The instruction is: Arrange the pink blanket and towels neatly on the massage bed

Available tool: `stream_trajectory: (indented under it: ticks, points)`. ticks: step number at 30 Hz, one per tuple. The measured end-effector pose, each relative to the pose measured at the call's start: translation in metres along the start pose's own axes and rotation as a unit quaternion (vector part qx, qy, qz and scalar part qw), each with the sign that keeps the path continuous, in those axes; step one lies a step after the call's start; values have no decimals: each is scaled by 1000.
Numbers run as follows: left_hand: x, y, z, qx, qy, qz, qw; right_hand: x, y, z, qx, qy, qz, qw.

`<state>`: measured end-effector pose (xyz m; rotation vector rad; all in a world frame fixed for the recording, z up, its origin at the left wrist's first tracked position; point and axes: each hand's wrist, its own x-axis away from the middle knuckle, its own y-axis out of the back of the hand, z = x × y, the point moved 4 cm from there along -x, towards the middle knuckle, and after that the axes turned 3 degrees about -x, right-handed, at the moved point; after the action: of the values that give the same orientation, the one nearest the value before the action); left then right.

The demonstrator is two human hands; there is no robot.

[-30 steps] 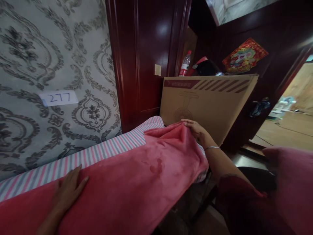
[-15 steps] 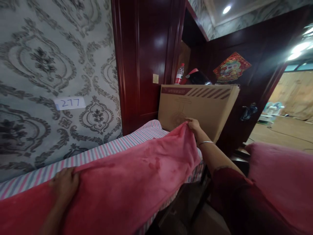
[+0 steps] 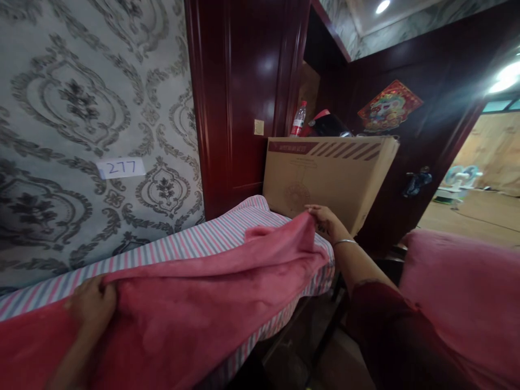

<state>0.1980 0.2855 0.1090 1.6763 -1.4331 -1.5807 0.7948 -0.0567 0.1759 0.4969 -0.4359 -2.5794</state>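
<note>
A pinkish-red plush blanket (image 3: 195, 303) lies along a surface covered with a striped sheet (image 3: 203, 238). My right hand (image 3: 323, 219) pinches the blanket's far right corner and lifts it slightly, in front of the cardboard box. At the lower left, my left hand (image 3: 93, 303) is closed on the blanket's upper edge, its fingers partly hidden by the fabric. Folds run across the cloth between both hands, and a small flap of it is turned over on the stripes.
Behind the blanket's right end stands a large cardboard box (image 3: 325, 176), with a plastic bottle (image 3: 299, 119) behind its top. Pink fabric (image 3: 463, 292) covers something at right. A dark red door (image 3: 439, 130) stands open, and a patterned wall (image 3: 101, 108) borders the left.
The blanket has dropped somewhat and folded lengthwise, and its turned-over flap now shows. My left hand has shifted a little left; my right hand has lowered slightly, still holding the corner.
</note>
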Motion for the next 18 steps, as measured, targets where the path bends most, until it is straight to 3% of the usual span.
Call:
stream_trajectory:
  ticks: [4, 10, 13, 16, 18]
  points:
    - [2, 7, -4, -14, 1, 12, 1000, 6, -1, 19, 48, 50, -13, 997]
    - [4, 15, -3, 13, -8, -11, 1000, 21, 16, 44, 119, 76, -154, 978]
    - [5, 25, 1, 24, -4, -47, 999, 22, 45, 72, 137, 133, -284, 940]
    - [9, 38, 3, 43, -29, -78, 996, 17, 78, 105, 129, 220, -420, 871]
    - [10, 45, 7, 64, -34, -96, 993, 5, 92, 127, 133, 279, -395, 865]
